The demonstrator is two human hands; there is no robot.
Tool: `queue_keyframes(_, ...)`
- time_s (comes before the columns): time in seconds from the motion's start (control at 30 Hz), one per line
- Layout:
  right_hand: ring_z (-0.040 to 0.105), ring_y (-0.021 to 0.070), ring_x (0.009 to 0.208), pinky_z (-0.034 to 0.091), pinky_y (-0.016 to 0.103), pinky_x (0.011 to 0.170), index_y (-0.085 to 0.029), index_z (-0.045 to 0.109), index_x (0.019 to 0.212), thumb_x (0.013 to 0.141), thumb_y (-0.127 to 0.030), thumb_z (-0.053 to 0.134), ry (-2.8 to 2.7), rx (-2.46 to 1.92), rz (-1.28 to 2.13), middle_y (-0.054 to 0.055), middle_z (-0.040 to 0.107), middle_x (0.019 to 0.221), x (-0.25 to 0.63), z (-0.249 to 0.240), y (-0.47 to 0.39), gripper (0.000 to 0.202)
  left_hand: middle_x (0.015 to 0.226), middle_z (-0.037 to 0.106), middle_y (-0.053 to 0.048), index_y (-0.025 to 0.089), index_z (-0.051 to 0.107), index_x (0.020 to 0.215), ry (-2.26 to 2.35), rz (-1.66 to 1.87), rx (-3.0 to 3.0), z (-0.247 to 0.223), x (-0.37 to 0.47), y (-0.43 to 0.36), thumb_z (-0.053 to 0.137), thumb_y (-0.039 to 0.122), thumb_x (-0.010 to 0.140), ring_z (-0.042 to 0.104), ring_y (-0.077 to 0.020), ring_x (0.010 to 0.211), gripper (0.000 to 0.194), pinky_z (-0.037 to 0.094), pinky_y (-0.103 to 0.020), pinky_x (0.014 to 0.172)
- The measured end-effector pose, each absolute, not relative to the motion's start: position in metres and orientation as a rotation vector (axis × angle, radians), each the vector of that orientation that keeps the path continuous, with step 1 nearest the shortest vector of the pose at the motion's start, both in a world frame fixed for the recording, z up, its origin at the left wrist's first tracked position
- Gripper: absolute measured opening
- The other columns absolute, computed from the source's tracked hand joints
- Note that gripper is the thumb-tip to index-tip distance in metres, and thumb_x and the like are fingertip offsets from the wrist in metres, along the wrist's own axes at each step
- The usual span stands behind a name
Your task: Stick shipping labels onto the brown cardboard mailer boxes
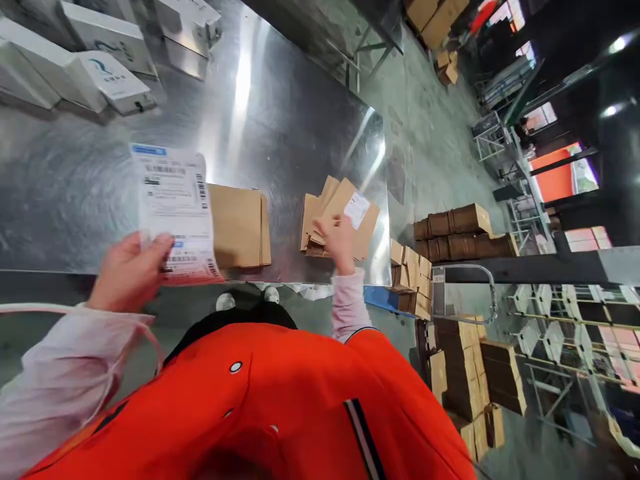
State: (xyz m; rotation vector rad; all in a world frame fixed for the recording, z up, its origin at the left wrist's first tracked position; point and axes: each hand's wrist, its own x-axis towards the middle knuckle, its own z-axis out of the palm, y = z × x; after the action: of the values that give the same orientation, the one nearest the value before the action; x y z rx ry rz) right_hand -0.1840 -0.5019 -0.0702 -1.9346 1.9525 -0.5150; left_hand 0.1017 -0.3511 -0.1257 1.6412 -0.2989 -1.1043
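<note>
Label sheet (175, 207) in the left hand (125, 270), labelled pile (326, 197) under the right hand (339, 240)

I take the plain stack (235, 227) of flat brown cardboard as my marker; it lies by the near edge of the metal worktop (295, 120), in front of the orange top (300, 393) the person wears. Just left of the plain stack, I see the left hand closed on a lower corner of the label sheet, pinched between thumb and curled fingers. Text and barcodes cover the sheet, and its right side overlaps the plain stack in my view; I cannot tell whether the two touch.

Right of the plain stack, across a gap, the right hand is half open over the labelled pile, a loose fan of cardboard pieces. Its blurred fingers reach the top piece beside a white label (357, 209); I cannot tell whether they grip it.

Beyond the plain stack and to its left stand white boxes (113, 75). Well to its right, past the worktop's end, I have more brown cardboard (415, 277) piled by a blue pallet (380, 298).
</note>
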Motion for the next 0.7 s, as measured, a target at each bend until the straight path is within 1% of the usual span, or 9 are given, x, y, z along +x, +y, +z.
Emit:
queue_keyframes(0.03,0.071,0.0179,0.105,0.059,0.025,0.092,-0.010,0.061,0.142,0.082,-0.037,0.087,1.727,-1.940,-0.477,0.012,0.074,0.123,-0.156,-0.085,-0.487,0.071,0.081,0.077,-0.006,0.018,0.068,0.089,-0.309,-1.170,1.660,-0.129,0.092,-0.349,0.083,0.051,0.052,0.072,-0.0269,0.074,0.051,0.066,-0.038,0.068)
queue_keyframes(0.07,0.073,0.0162,0.104,0.060,0.023,0.089,-0.013,0.060,0.144,0.083,-0.029,0.086,1.393,-1.801,-0.450,0.010,0.075,0.124,-0.128,-0.103,-0.469,0.068,0.077,0.075,-0.006,0.017,0.068,0.086,-0.341,-1.246,1.674,-0.132,0.084,-0.347,0.084,0.054,0.051,0.070,-0.0254,0.070,0.053,0.063,-0.036,0.063)
queue_keyframes(0.1,0.074,0.0164,0.103,0.061,0.025,0.090,-0.013,0.063,0.140,0.089,-0.028,0.080,1.187,-1.614,-0.428,0.010,0.076,0.124,-0.104,-0.121,-0.450,0.056,0.075,0.074,-0.005,0.017,0.068,0.084,-0.382,-1.306,1.674,-0.134,0.077,-0.346,0.085,0.058,0.049,0.068,-0.0240,0.068,0.056,0.061,-0.034,0.061)
queue_keyframes(0.17,0.076,0.0182,0.102,0.063,0.029,0.093,-0.011,0.071,0.125,0.097,-0.030,0.069,1.092,-1.365,-0.429,0.011,0.078,0.120,-0.074,-0.150,-0.417,0.034,0.081,0.075,-0.005,0.016,0.070,0.086,-0.430,-1.327,1.623,-0.139,0.072,-0.344,0.089,0.059,0.046,0.067,-0.0220,0.072,0.061,0.059,-0.032,0.067)
queue_keyframes(0.23,0.078,0.0207,0.099,0.064,0.033,0.092,-0.012,0.075,0.116,0.093,-0.033,0.075,1.075,-1.297,-0.368,0.011,0.080,0.114,-0.069,-0.164,-0.401,0.030,0.086,0.077,-0.006,0.015,0.072,0.088,-0.381,-1.247,1.559,-0.143,0.072,-0.342,0.092,0.054,0.043,0.066,-0.0203,0.076,0.063,0.057,-0.030,0.072)
queue_keyframes(0.33,0.078,0.0209,0.094,0.064,0.032,0.089,-0.017,0.075,0.117,0.079,-0.031,0.089,1.061,-1.423,-0.332,0.008,0.081,0.111,-0.081,-0.160,-0.415,0.043,0.075,0.074,-0.005,0.014,0.072,0.080,-0.283,-1.181,1.556,-0.152,0.072,-0.338,0.093,0.050,0.043,0.061,-0.0187,0.070,0.055,0.053,-0.029,0.068)
queue_keyframes(0.5,0.077,0.0191,0.090,0.060,0.029,0.091,-0.019,0.082,0.096,0.090,-0.032,0.078,0.958,-1.761,-0.275,0.004,0.082,0.094,-0.087,-0.144,-0.457,0.015,0.060,0.064,-0.001,0.017,0.065,0.063,-0.203,-1.000,1.657,-0.170,0.047,-0.336,0.082,0.041,0.062,0.053,-0.0150,0.061,0.030,0.045,-0.025,0.060)
queue_keyframes(0.63,0.075,0.0165,0.079,0.058,0.024,0.077,-0.016,0.081,0.094,0.092,-0.031,0.075,0.939,-1.731,-0.124,0.002,0.079,0.084,-0.079,-0.152,-0.467,0.016,0.054,0.053,0.002,0.018,0.055,0.055,-0.129,-0.816,1.701,-0.177,0.034,-0.345,0.075,0.037,0.068,0.046,-0.0119,0.055,0.031,0.039,-0.023,0.054)
queue_keyframes(0.7,0.073,0.0159,0.078,0.058,0.024,0.077,-0.015,0.080,0.093,0.092,-0.028,0.074,0.955,-1.759,-0.079,0.002,0.078,0.084,-0.070,-0.158,-0.477,0.014,0.059,0.059,0.001,0.017,0.060,0.061,-0.125,-0.894,1.658,-0.179,0.038,-0.349,0.080,0.037,0.064,0.051,-0.0126,0.057,0.028,0.043,-0.023,0.055)
